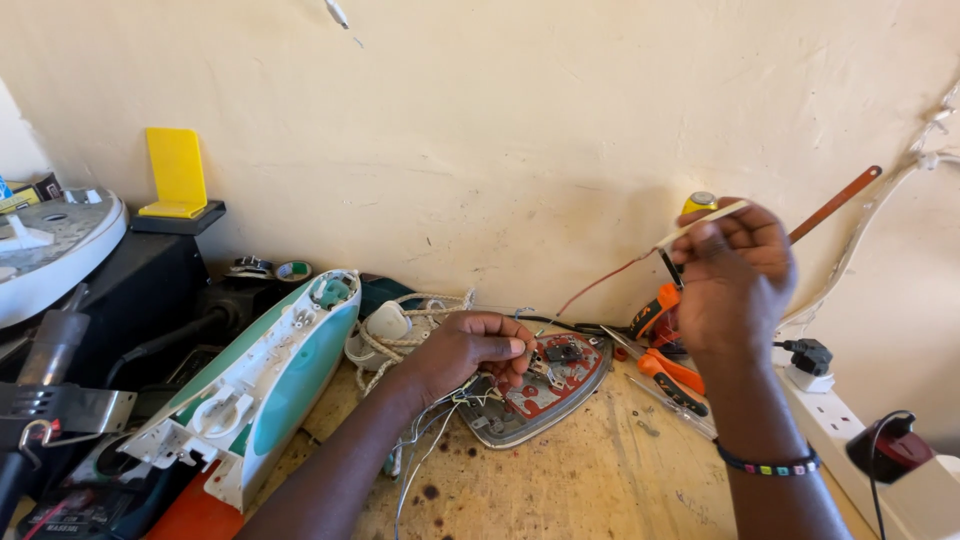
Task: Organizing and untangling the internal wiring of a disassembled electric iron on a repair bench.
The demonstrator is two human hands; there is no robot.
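The left hand (470, 352) pinched wires at the soleplate (545, 385); the right hand (735, 265), above-right of it, gripped a sleeved lead (610, 278). Rewiring seemed underway; next needs careful terminal alignment.

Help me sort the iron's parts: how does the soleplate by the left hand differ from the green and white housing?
The soleplate lies flat on the wooden bench, grey metal with red patches; the green and white housing rests tilted on its side. The housing is larger. The left hand touches the soleplate; nothing touches the housing. Both taper to a point.
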